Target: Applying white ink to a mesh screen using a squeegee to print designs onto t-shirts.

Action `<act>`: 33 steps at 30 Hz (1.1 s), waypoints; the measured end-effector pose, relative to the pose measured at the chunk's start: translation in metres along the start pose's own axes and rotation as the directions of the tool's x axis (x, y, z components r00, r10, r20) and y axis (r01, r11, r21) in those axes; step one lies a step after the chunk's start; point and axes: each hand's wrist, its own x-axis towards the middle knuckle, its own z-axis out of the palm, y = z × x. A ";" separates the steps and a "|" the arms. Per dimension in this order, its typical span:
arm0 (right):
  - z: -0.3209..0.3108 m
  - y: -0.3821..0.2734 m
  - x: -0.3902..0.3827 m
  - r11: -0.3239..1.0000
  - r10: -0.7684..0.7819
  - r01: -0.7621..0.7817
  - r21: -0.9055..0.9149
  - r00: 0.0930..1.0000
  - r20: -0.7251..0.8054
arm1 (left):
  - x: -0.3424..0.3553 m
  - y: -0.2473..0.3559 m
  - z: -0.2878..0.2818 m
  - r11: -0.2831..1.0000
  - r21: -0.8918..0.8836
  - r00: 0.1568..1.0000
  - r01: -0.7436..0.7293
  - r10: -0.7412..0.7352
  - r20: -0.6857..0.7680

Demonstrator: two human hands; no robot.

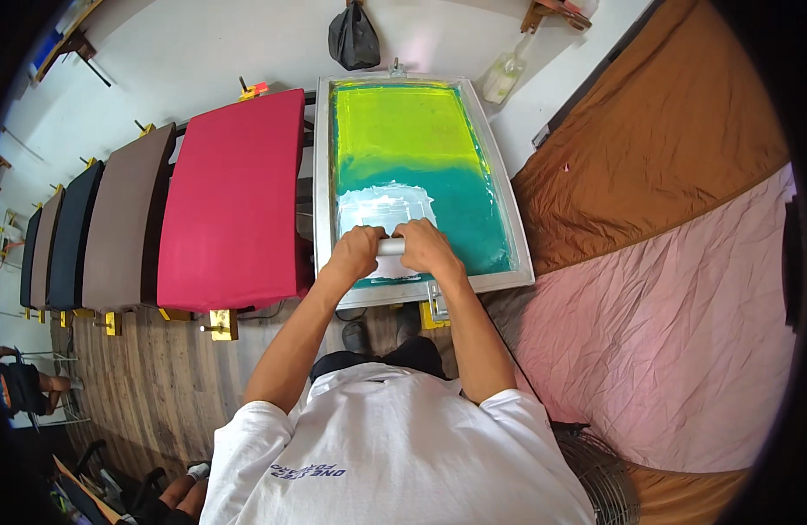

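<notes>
Both hands grip the pale bar of a squeegee (391,247) near the close end of a screen-printing frame (500,171). My left hand (358,251) closes round the bar's left part, and my right hand (428,246) round its right part, with a short stretch of bar showing between them. White ink (382,203) lies on the mesh just beyond the squeegee. The mesh (463,206) is teal here and turns yellow-green toward the far end. My hands and the bar hide the squeegee's blade.
Left of the frame stands a pallet covered in red fabric (233,201), then a brown one (128,219) and several more. A metal clamp (437,302) sits at the frame's near edge. Brown and pink cloth (649,350) hangs at right. A black bag (354,37) hangs on the wall. Another person (31,385) is far left.
</notes>
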 end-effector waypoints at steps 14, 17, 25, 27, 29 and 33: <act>-0.009 -0.012 -0.038 0.998 0.006 -0.014 0.055 0.987 0.159 | -0.029 0.013 -0.001 0.999 -0.018 0.991 0.042 -0.040 0.130; -0.018 -0.001 -0.006 1.000 -0.014 0.009 0.021 0.966 0.257 | 0.003 -0.002 -0.010 0.997 0.025 0.938 0.069 -0.074 0.338; -0.012 0.013 0.028 0.998 -0.050 0.051 -0.033 0.998 0.043 | 0.021 -0.009 0.012 0.984 -0.100 0.986 0.149 -0.156 -0.064; 0.005 0.015 0.005 0.993 -0.118 0.118 -0.027 0.992 -0.034 | 0.001 -0.002 0.021 0.985 -0.161 0.979 0.066 -0.095 -0.178; 0.018 0.014 -0.024 0.987 -0.159 0.160 -0.005 0.981 -0.114 | -0.024 0.009 0.028 0.988 -0.155 0.980 -0.018 -0.014 -0.199; 0.018 0.000 -0.063 0.989 -0.135 0.138 0.053 0.989 -0.053 | -0.060 0.031 0.020 0.983 -0.173 0.997 0.065 -0.073 -0.038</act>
